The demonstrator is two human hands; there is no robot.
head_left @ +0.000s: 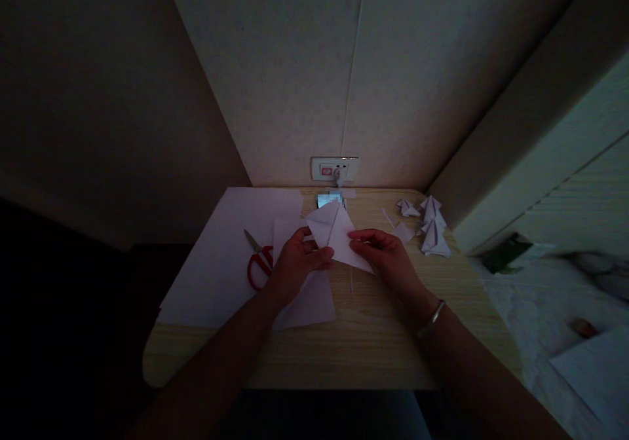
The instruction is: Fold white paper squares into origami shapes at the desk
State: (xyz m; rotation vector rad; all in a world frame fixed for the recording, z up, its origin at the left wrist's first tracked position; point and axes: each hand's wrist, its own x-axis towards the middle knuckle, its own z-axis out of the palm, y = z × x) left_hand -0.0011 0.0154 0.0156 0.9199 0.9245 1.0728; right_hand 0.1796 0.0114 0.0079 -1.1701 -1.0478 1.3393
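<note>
A folded white paper piece [337, 234] is held above the wooden table [363, 342] between both hands. My left hand [295, 263] pinches its lower left edge, fingers closed on it. My right hand [383, 256] grips its right side, fingers curled on the paper, with a metal bangle on that wrist. The paper shows a centre crease and pointed top.
Red-handled scissors [258, 263] lie on large white sheets [226, 256] at the left. Several folded paper shapes [430, 227] sit at the back right. A wall socket [334, 169] is behind. A bed with white cloth [540, 309] lies at the right.
</note>
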